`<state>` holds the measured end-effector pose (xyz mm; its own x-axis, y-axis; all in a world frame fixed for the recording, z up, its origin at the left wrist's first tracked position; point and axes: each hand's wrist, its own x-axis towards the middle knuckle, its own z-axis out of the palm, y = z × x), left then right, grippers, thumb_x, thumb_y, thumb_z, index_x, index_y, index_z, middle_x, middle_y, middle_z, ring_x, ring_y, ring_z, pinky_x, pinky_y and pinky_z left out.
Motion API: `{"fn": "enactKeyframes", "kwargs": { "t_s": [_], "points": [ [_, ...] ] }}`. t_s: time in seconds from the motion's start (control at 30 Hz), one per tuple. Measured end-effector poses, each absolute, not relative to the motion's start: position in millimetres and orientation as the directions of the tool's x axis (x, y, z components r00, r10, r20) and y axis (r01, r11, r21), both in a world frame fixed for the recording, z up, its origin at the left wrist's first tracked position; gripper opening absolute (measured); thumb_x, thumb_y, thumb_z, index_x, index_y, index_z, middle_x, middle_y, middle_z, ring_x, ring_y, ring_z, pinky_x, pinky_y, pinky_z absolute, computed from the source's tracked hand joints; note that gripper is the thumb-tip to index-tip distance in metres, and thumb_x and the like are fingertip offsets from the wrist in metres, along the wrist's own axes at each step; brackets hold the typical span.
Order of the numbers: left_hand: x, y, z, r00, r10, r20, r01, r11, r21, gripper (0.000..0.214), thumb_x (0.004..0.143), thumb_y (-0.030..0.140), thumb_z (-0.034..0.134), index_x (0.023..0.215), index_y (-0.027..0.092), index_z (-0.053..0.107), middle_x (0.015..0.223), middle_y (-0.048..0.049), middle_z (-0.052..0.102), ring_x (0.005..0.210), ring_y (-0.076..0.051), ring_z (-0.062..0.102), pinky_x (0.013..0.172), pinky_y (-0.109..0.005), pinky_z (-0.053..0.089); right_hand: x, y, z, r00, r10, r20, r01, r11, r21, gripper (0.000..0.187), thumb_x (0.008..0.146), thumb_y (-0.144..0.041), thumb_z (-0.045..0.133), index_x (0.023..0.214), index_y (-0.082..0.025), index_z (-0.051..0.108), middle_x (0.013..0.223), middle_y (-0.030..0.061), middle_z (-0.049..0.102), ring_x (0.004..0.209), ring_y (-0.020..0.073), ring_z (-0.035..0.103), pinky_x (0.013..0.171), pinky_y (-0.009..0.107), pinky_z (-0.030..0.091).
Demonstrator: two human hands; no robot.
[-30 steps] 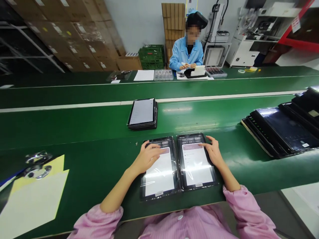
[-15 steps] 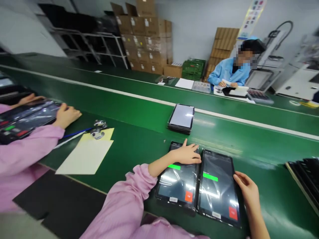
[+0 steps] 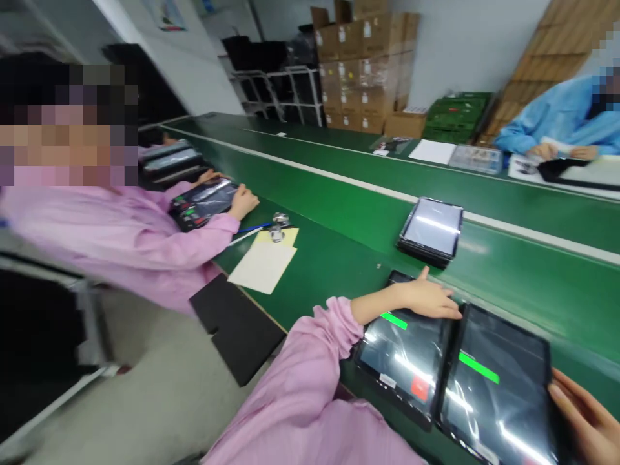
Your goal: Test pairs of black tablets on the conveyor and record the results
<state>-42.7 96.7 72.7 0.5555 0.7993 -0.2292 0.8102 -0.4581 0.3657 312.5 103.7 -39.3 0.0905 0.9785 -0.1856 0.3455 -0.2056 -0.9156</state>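
Two black tablets in clear film lie side by side on the green bench, each lit with a green bar. Across the upper part of the left tablet (image 3: 402, 352) rests my left hand (image 3: 429, 298), fingers stretched toward its right edge and thumb pointing away from me. My right hand (image 3: 588, 413) is at the right edge of the right tablet (image 3: 498, 381), fingers bent against its side; part of this hand is cut off by the frame. A red square shows low on the left tablet's screen. Beyond them stands a stack of tablets (image 3: 431, 226) with a pale top screen.
Left along the green bench (image 3: 320, 258) lie paper sheets (image 3: 264, 265) by a clipboard's metal clip (image 3: 278, 227). A co-worker in pink (image 3: 145, 226) handles dark tablets (image 3: 206, 201). Across the bench sits a person in blue (image 3: 547, 119). A black panel (image 3: 237, 329) juts from the near edge.
My view has swung left, so the bench things appear farther right and the pink-sleeved co-worker shows more fully. Both my hands stay at the same two tablets.
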Motion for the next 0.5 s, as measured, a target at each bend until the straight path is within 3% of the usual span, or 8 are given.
{"fn": "enactKeyframes", "kwargs": {
  "t_s": [0.07,0.17,0.33,0.43,0.5],
  "points": [
    [-42.3,91.1,73.9,0.550,0.813,-0.191,0.815,-0.472,0.336,0.041,0.103,0.042,0.032,0.119,0.027,0.066,0.136,-0.0114,0.060,0.125,-0.024,0.057,0.117,-0.062,0.014,301.7,99.5,-22.9,0.120,0.961,-0.249,0.295,-0.274,-0.915,0.058,0.048,-0.055,0.083,0.096,-0.024,0.074,0.102,0.0112,0.074,0.091,0.0334,0.069,0.067,0.038,0.058],
    [-44.5,87.3,71.4,0.544,0.828,-0.137,0.824,-0.498,0.270,0.037,0.103,0.041,0.033,0.115,0.030,0.066,0.138,-0.0092,0.059,0.128,-0.025,0.054,0.116,-0.065,0.012,287.2,96.0,-5.2,0.078,0.969,-0.233,0.208,-0.244,-0.947,0.056,0.048,-0.053,0.083,0.095,-0.022,0.073,0.094,0.0083,0.074,0.088,0.0290,0.069,0.077,0.037,0.056],
    [-41.7,87.9,65.6,0.528,0.840,-0.123,0.841,-0.497,0.215,0.037,0.103,0.039,0.033,0.110,0.026,0.067,0.133,-0.0115,0.061,0.121,-0.028,0.059,0.116,-0.065,0.015,280.8,91.5,-5.8,0.033,0.991,-0.128,0.172,-0.132,-0.976,0.056,0.055,-0.055,0.084,0.097,-0.020,0.072,0.083,0.0056,0.070,0.076,0.0235,0.065,0.075,0.036,0.054],
    [-44.1,87.0,69.5,0.519,0.834,-0.188,0.846,-0.468,0.255,0.036,0.102,0.039,0.034,0.109,0.024,0.066,0.141,-0.0137,0.056,0.129,-0.031,0.054,0.116,-0.066,0.012,281.9,88.3,-12.6,0.002,0.993,-0.121,0.144,-0.120,-0.982,0.058,0.062,-0.059,0.080,0.104,-0.019,0.070,0.091,0.0070,0.070,0.083,0.0245,0.065,0.081,0.038,0.053],
    [-51.8,86.6,72.5,0.546,0.803,-0.240,0.822,-0.458,0.339,0.033,0.101,0.043,0.039,0.117,0.026,0.062,0.153,-0.0140,0.044,0.141,-0.032,0.041,0.116,-0.068,0.009,282.2,87.4,-19.8,-0.012,0.995,-0.102,0.141,-0.099,-0.985,0.060,0.068,-0.060,0.076,0.112,-0.020,0.066,0.100,0.0085,0.068,0.091,0.0257,0.064,0.087,0.040,0.053]
  ]
}}
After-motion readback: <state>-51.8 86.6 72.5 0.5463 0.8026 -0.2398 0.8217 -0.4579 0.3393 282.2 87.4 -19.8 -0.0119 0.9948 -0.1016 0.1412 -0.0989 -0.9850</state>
